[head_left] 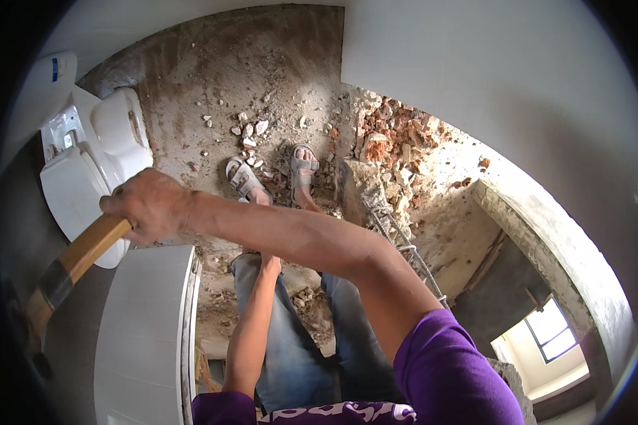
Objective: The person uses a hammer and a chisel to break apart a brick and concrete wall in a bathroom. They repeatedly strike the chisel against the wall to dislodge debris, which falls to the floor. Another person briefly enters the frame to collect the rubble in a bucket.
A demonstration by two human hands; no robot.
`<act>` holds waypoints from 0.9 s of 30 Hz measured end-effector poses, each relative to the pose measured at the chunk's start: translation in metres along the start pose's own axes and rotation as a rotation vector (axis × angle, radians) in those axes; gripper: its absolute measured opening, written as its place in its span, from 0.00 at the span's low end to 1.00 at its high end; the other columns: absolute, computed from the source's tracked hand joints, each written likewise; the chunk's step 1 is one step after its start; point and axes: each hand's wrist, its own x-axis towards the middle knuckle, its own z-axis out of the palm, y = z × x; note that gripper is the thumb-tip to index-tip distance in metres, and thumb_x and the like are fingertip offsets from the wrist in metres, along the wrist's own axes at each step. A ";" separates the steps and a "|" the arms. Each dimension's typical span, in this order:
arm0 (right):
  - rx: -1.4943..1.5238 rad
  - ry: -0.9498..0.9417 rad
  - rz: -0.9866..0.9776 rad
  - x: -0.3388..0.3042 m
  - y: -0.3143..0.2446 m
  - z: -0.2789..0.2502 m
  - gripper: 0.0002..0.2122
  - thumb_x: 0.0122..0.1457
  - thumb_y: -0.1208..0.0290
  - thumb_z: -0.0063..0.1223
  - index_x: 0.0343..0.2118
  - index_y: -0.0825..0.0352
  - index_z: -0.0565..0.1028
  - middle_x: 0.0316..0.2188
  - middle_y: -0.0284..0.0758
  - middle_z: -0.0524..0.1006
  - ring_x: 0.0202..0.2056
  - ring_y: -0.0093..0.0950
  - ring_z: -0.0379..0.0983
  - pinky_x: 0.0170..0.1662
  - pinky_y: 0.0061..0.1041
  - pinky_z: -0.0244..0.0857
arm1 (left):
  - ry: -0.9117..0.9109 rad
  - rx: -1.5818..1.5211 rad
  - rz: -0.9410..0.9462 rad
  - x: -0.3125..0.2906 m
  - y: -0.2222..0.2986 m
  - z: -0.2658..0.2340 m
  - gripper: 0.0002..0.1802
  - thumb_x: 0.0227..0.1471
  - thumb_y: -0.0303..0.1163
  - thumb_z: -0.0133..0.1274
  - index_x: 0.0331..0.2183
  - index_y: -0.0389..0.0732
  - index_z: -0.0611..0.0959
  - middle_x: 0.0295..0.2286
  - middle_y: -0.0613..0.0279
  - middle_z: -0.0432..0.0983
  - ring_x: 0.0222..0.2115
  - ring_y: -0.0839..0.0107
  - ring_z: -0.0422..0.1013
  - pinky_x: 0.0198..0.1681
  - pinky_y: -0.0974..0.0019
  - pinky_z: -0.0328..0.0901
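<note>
My right arm reaches across to the left. My right hand (149, 205) is closed round the wooden handle of a hammer (92, 248) with a black band on it. The hammer's dark head sits at the shadowed left rim and is hard to make out. Beneath my right forearm, my left wrist comes up from below; the left hand is hidden behind that forearm, so its fingers and anything in them do not show. A white toilet (124, 131) is just beyond my right hand, on the left side.
Broken brick and plaster rubble (386, 138) lies right of my sandalled feet (273, 170). A broken concrete edge with bare steel bars (415, 258) runs past my right leg. White wall tiles (142, 333) end at lower left. A window (549, 333) shows through an opening at lower right.
</note>
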 end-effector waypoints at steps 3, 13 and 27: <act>-0.088 -0.207 0.289 -0.090 0.043 -0.074 0.17 0.43 0.65 0.57 0.37 0.65 0.73 0.22 0.39 0.74 0.25 0.40 0.73 0.35 0.34 0.71 | 0.055 0.090 -0.110 0.008 -0.020 -0.008 0.26 0.53 0.39 0.51 0.51 0.42 0.67 0.27 0.65 0.67 0.26 0.74 0.68 0.37 0.59 0.75; -0.662 -0.195 1.376 -0.489 0.083 -0.244 0.13 0.54 0.64 0.51 0.35 0.70 0.75 0.21 0.48 0.76 0.24 0.43 0.75 0.29 0.40 0.69 | 0.117 0.117 -0.113 0.022 -0.030 -0.040 0.09 0.49 0.37 0.48 0.31 0.46 0.69 0.22 0.67 0.67 0.21 0.74 0.68 0.22 0.67 0.70; 0.122 -0.343 0.298 -0.102 0.007 -0.014 0.20 0.42 0.68 0.58 0.41 0.67 0.73 0.24 0.41 0.77 0.27 0.34 0.76 0.33 0.32 0.72 | 0.126 0.039 0.133 0.018 -0.041 -0.036 0.19 0.54 0.48 0.48 0.37 0.41 0.72 0.26 0.63 0.70 0.23 0.73 0.69 0.28 0.66 0.71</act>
